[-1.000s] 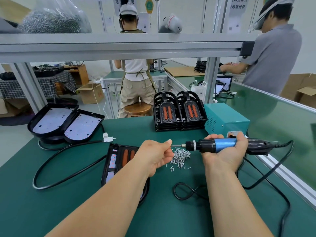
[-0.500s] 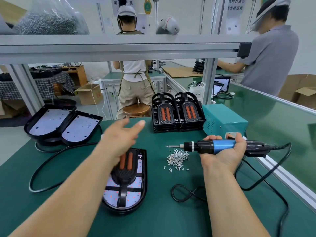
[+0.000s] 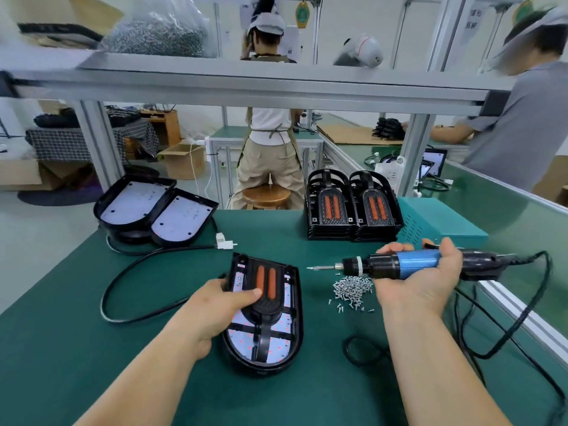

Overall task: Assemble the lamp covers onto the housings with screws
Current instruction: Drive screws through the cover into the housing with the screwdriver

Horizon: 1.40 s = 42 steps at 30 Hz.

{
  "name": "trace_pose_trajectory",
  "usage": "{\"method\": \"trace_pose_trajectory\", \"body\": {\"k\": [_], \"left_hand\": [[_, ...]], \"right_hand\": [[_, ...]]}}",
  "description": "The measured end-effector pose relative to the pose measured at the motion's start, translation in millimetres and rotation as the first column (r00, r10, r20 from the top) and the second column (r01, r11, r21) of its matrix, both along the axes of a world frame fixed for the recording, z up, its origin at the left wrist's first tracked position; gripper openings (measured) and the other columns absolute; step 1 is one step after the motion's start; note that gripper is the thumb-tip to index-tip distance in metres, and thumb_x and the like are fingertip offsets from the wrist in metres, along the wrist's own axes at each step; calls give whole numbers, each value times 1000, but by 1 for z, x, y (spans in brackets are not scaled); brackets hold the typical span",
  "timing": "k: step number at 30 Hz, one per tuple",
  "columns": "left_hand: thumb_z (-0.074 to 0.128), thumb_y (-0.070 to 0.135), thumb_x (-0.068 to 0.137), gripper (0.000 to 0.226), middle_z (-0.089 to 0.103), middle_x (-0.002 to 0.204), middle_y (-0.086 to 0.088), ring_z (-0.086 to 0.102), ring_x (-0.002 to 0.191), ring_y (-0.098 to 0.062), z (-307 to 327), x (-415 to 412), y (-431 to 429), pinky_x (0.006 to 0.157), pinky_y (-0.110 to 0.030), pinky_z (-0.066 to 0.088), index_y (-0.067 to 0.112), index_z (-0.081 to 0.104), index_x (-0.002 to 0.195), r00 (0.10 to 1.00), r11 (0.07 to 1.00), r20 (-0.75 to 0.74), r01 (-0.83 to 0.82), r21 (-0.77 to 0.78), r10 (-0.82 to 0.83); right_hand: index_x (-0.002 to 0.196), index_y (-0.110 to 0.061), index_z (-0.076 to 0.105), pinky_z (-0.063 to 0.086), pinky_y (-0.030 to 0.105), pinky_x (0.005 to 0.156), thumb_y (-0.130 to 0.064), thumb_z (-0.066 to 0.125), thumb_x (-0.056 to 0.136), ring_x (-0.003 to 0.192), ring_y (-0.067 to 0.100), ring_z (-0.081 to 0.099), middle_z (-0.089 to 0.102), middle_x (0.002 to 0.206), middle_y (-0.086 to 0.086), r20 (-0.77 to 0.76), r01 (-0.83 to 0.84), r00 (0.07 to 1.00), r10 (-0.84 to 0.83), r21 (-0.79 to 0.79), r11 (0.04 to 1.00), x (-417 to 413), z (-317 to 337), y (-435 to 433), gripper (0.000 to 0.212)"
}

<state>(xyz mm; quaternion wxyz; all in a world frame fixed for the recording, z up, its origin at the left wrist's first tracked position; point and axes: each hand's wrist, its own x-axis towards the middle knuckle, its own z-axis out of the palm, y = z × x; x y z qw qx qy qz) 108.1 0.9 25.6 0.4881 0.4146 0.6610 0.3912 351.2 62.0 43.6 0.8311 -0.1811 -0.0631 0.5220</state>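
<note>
A black lamp housing (image 3: 270, 352) with a black cover and two orange strips lies flat on the green bench in front of me. My left hand (image 3: 221, 305) grips its left edge, thumb pressed on the cover beside the strips. My right hand (image 3: 421, 275) holds a blue and black electric screwdriver (image 3: 408, 262) level, tip pointing left above a heap of small silver screws (image 3: 350, 287). Two stacks of covers (image 3: 353, 207) stand at the back of the bench. Two open housings (image 3: 153, 210) with white boards sit at the back left.
A teal power box (image 3: 442, 226) stands behind my right hand. The screwdriver's black cord (image 3: 522, 321) loops across the right side. Another black cable (image 3: 138, 272) with a white plug curves on the left. An aluminium frame rail (image 3: 246, 84) crosses overhead; two people work beyond it.
My left hand left the screw pile, swung out to the left, then came down to grip the housing's left edge. The housing now lies turned further toward me. The screwdriver stayed nearly still.
</note>
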Motion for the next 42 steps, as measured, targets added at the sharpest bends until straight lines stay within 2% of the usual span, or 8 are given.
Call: {"method": "trace_pose_trajectory", "body": {"k": [1,3,9,15,19,26,32,42], "left_hand": [[71,11,89,17,77,98,-12,75,90,-27,-1,1,1,82,-38,57,7,70,106,994,1000,109,-19,-23,21],[69,4,89,22,76,96,-17,74,89,-34,-4,2,3,79,-43,59,3,66,110,968,998,243,-44,-51,55],[63,-4,90,21,76,95,-17,74,87,-36,-13,2,6,83,-51,58,7,66,108,940,998,338,-56,21,46],[62,-8,88,28,76,97,-17,74,88,-37,-16,2,9,82,-49,59,10,66,109,932,996,361,-59,65,31],[64,-7,87,27,76,96,-16,72,94,-39,-16,1,10,88,-52,57,12,68,106,935,996,355,-44,71,16],[65,-6,87,27,77,93,-14,74,85,-32,-14,3,14,87,-47,58,14,70,103,935,996,355,-35,78,5],[65,-7,87,30,77,97,-14,72,97,-38,-15,3,15,92,-50,56,14,69,108,933,997,361,-28,76,-2],[65,-7,86,29,77,94,-13,72,81,-27,-12,4,13,88,-43,57,13,68,107,938,996,347,-34,81,4]], "right_hand": [[81,-17,52,50,24,60,-34,65,87,51,19,53,50,64,0,-91,-49,995,50,16,999,-4,6,4,22],[82,-18,50,50,25,60,-38,66,85,49,19,52,50,62,0,-101,-93,991,92,-5,996,-12,8,4,25],[83,-17,48,49,25,61,-35,68,84,50,18,51,49,60,0,-35,-175,984,174,-6,985,-55,22,13,27],[90,-15,49,48,28,58,-28,67,86,53,19,47,47,64,2,94,-217,973,212,53,975,-89,32,25,23],[105,-13,46,47,30,56,-25,68,85,52,20,46,46,64,3,189,-202,964,186,67,977,-99,34,29,32],[93,-14,50,47,29,52,-20,70,78,47,17,49,48,55,3,296,-176,946,135,117,977,-109,36,32,26],[90,-13,52,47,33,55,-22,72,73,53,23,45,46,59,7,403,-182,908,112,140,973,-116,39,37,27],[88,-13,53,47,33,54,-23,72,75,49,23,46,47,56,6,463,-196,880,103,158,968,-123,41,38,25]]}}
